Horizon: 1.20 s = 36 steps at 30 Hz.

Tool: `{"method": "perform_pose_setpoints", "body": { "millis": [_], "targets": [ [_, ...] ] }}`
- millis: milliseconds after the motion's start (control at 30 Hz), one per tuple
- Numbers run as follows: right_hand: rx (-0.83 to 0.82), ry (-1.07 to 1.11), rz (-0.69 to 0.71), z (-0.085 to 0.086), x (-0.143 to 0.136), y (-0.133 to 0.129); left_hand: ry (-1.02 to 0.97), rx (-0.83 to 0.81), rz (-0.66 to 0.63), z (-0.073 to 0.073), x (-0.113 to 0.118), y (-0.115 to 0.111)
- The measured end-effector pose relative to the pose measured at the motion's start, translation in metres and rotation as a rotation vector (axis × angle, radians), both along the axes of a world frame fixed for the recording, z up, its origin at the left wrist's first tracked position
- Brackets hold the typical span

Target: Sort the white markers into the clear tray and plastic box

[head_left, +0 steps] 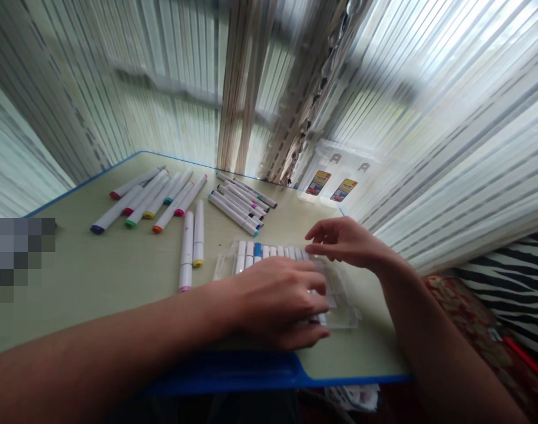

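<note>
A clear plastic case (350, 321) lies near the table's front edge, with a row of white markers in it, one with a blue cap (257, 252). My left hand (281, 300) reaches across the case from the left, palm down, its thumb apart from its bent fingers. It covers much of the row, and whatever its fingertips touch is partly hidden. Over the case's far right corner hovers my right hand (346, 238), fingers loosely curved and thumb apart, with nothing visible in them. Just left of the case, two loose markers (187, 250) lie side by side.
Several white markers with coloured ends (147, 194) spread over the table's left part. Thinner markers (236, 209) form a pile at the back middle. A clear container with two labels (330, 176) stands at the back by the striped curtain (175, 76). Blue edging (352, 381) borders the table.
</note>
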State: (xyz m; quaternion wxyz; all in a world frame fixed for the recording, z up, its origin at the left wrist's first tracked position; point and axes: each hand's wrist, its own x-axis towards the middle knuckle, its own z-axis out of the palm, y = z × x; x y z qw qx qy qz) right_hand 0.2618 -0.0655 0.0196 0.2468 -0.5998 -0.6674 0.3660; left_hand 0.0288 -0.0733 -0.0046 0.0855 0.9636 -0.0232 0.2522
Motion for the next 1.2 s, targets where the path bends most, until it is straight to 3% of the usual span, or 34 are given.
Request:
{"method": "perform_pose_setpoints", "body": {
  "millis": [133,267,367,567,867,1200],
  "targets": [
    [0.339,0.213,-0.193,-0.001,-0.011,0.000,-0.125,-0.145,0.224,0.005,-0.009,0.024],
    [0.415,0.281,-0.212,-0.004,-0.015,0.002,-0.262,-0.215,0.529,0.006,-0.015,0.050],
    [0.429,0.276,-0.225,-0.008,-0.013,0.004,-0.291,-0.221,0.647,0.005,-0.017,0.061],
    [0.390,0.273,-0.247,-0.014,-0.013,0.009,-0.160,-0.212,0.805,0.001,-0.020,0.068],
    [0.362,0.283,-0.245,-0.020,-0.010,0.012,-0.116,-0.191,0.960,0.000,-0.026,0.078],
    [0.352,0.232,-0.281,-0.022,-0.008,0.012,-0.256,-0.257,1.069,0.002,-0.053,0.108]
  ]
}}
